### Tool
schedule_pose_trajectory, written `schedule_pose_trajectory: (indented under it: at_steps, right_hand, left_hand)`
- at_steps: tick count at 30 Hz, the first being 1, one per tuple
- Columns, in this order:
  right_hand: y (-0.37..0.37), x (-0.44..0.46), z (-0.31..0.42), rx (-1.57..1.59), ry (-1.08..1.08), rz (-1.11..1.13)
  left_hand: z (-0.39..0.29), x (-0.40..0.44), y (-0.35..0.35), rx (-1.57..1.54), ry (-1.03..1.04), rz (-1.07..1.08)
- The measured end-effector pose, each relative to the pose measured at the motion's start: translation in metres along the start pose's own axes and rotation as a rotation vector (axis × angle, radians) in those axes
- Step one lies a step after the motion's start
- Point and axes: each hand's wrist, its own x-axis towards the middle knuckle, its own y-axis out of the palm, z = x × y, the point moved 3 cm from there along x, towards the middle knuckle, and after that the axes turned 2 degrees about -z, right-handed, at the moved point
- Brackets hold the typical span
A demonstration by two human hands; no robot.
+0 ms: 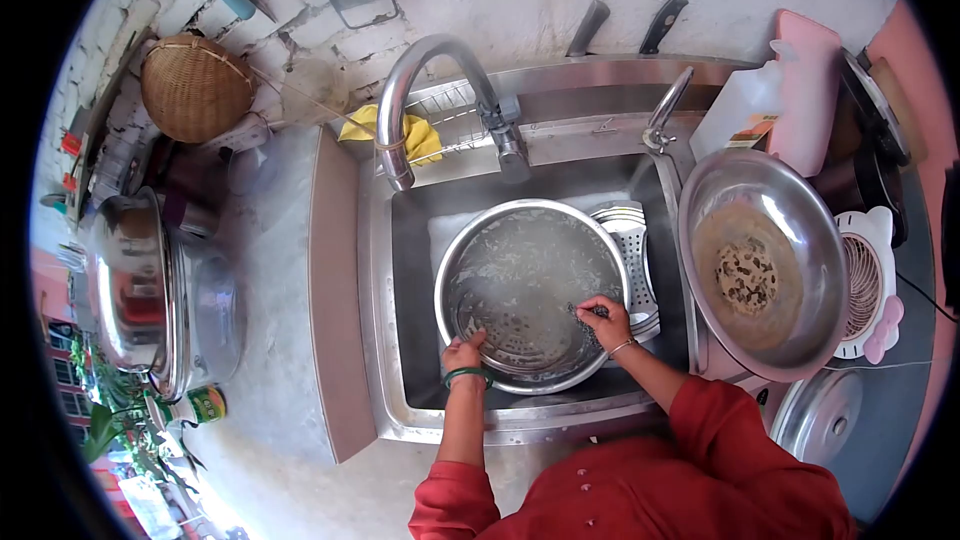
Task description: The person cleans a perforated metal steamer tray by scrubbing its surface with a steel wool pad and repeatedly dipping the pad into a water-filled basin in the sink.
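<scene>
A round metal basin [449, 270] stands in the sink, holding cloudy, bubbly water. Under the surface a perforated metal strainer [512, 335] shows faintly in its lower part. My left hand [466, 351], with a green bangle at the wrist, is closed at the basin's lower left edge, thumb inside, on what looks like the strainer's rim. Over the right side of the water, my right hand [604, 324] has its fingers pinched together. Small dark bits show at its fingertips, too small to name. Beneath the basin's right side lies another perforated metal piece [632, 252].
A wide metal bowl [705, 210] with brown bits in murky liquid sits right of the sink [412, 395]. The curved faucet [400, 110] arches behind the basin, near a yellow cloth [422, 140]. Two knives [662, 25] stand at the wall; a pot [130, 280] is left.
</scene>
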Motion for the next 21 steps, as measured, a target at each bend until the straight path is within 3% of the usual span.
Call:
schedule_pose_trajectory:
  at_steps: [5,15,21]
  right_hand:
    - [0.001,-0.001,0.001,0.070,0.078,0.017]
    - [0.000,-0.003,0.013,-0.134,0.039,0.022]
    - [0.004,-0.001,0.016,-0.251,0.011,0.084]
  left_hand:
    - [-0.055,-0.036,-0.022,0.111,0.313,0.209]
    - [-0.072,-0.050,-0.061,-0.324,0.174,0.305]
    - [-0.071,-0.050,-0.064,-0.471,0.205,0.406]
